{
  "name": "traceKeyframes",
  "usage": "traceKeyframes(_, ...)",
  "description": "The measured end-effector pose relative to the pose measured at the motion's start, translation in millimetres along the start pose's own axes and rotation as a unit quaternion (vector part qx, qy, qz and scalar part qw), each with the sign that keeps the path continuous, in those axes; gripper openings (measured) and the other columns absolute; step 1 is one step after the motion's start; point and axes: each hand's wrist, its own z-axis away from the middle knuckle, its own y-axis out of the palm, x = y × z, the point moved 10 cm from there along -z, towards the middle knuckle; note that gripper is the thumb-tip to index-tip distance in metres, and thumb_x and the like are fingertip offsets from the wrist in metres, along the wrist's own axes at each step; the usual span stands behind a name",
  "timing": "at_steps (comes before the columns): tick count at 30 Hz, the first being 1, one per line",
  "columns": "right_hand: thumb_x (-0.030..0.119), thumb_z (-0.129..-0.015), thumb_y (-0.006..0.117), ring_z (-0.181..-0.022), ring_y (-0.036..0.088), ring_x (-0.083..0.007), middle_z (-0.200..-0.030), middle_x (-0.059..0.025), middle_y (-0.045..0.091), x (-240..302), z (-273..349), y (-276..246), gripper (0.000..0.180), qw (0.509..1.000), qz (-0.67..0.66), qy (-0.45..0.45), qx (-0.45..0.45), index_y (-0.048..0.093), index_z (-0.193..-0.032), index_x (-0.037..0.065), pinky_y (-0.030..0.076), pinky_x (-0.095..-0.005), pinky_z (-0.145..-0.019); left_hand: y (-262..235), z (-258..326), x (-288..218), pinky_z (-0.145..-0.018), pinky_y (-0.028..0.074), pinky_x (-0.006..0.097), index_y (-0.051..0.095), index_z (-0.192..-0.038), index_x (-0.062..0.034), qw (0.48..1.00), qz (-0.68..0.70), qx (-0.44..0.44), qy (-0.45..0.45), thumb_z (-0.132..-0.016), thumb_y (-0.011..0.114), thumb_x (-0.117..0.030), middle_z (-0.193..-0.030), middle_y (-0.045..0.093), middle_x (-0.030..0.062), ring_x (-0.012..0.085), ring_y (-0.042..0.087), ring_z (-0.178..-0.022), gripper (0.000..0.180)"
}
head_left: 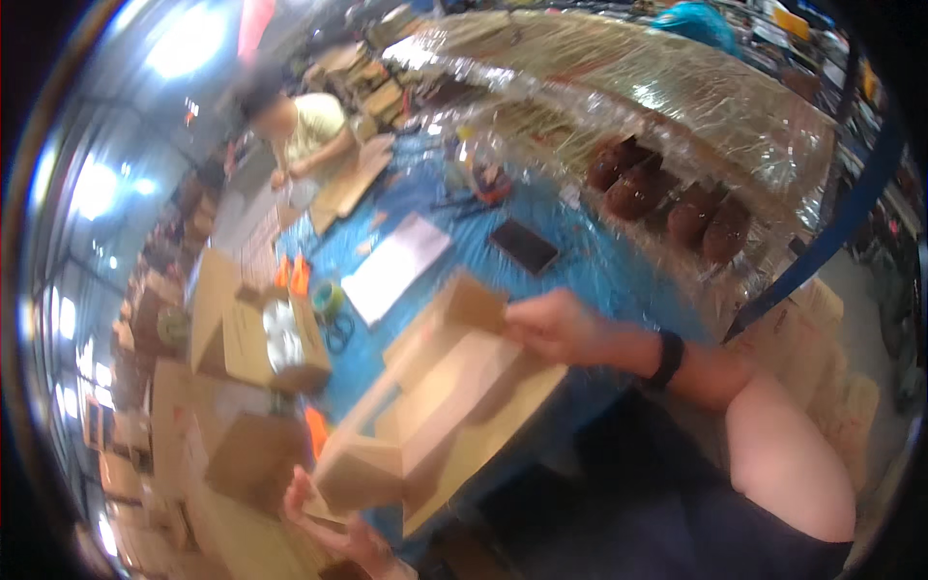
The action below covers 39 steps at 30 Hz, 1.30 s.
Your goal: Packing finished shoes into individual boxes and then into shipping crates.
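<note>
Between my two hands is a partly folded brown cardboard box (454, 396), open at the top with its flaps raised, tilted above a blue-covered table (609, 280). My right hand (556, 327), with a black band on its wrist, is closed on the box's far right end, fingers pinching the wall. At the near left end, my left hand (343, 532) holds the corner, its fingers along the outside. Motion blurs this hand somewhat. Behind the box, white paper sheets (398, 266) and a dark phone (524, 246) lie on the blue cover.
To the left stands an open carton (256, 338) with clear wrapped items (282, 336). Near it are a tape roll (329, 298), dark scissors (338, 333) and orange-handled tools (293, 275). Brown rounded objects (633, 193) sit on clear plastic sheeting (696, 92). Another person (314, 130) handles cardboard across the table.
</note>
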Motion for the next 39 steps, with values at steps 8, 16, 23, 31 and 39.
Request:
traceKeyframes(8, 0.015, -0.082, 0.075, -0.114, 0.063, -0.0253, -0.123, -0.0074, 0.067, 112.4, 3.7, 22.9, 0.047, 0.986, 0.102, -0.128, -0.029, 0.064, -0.127, 0.010, 0.046, -0.0424, -0.105, 51.3, 12.9, 105.4, -0.110, 0.040, 0.041, 0.026, -0.156, -0.0012, 0.952, -0.161, 0.162, -0.205, -0.097, 0.053, -0.010, -0.141, 0.054, 0.0220, 0.0302, 0.056, -0.126, 0.065)
traceKeyframes(16, 0.020, -0.081, 0.069, -0.093, 0.060, -0.0293, -0.090, -0.0065, 0.063, 41.8, -9.0, 108.1, 0.020, 0.977, 0.144, -0.107, 0.120, 0.072, -0.099, 0.011, 0.049, -0.0423, -0.083, 35.4, 42.8, 113.3, -0.121, 0.022, 0.048, 0.025, -0.158, -0.0050, 0.888, 0.344, 0.010, -0.304, -0.100, 0.060, -0.036, -0.156, 0.039, 0.0189, 0.0297, 0.036, -0.144, 0.074)
traceKeyframes(23, 0.010, -0.083, 0.073, -0.114, 0.059, -0.0254, -0.116, -0.0118, 0.061, -69.4, -33.6, 7.7, 0.044, 0.947, -0.269, 0.109, -0.139, 0.060, -0.125, 0.005, 0.046, -0.0366, -0.101, 75.7, 29.2, 83.4, -0.120, 0.023, 0.053, 0.040, -0.149, -0.0097, 0.917, -0.307, 0.189, -0.169, -0.088, 0.070, -0.020, -0.151, 0.045, 0.0160, 0.0343, 0.040, -0.142, 0.069)
traceKeyframes(31, 0.015, -0.081, 0.073, -0.123, 0.054, -0.0311, -0.125, -0.0167, 0.058, -49.7, -23.2, 87.6, 0.060, 0.893, -0.342, 0.234, 0.175, 0.049, -0.133, -0.001, 0.042, -0.0381, -0.108, 92.4, 26.0, 48.5, -0.110, 0.039, 0.050, 0.065, -0.116, -0.0100, 0.887, -0.308, 0.336, 0.073, -0.083, 0.071, -0.008, -0.119, 0.067, 0.0088, 0.0306, 0.061, -0.118, 0.033)
traceKeyframes(39, 0.009, -0.076, 0.077, -0.117, 0.060, -0.0304, -0.120, -0.0115, 0.063, 75.6, -6.7, 1.6, 0.054, 0.959, 0.034, -0.279, -0.038, 0.058, -0.127, 0.010, 0.055, -0.0408, -0.093, 111.5, -21.1, 13.0, -0.089, 0.050, 0.037, 0.043, -0.143, 0.0034, 0.909, -0.154, 0.378, -0.081, -0.080, 0.079, -0.016, -0.120, 0.065, 0.0107, 0.0221, 0.060, -0.112, 0.075)
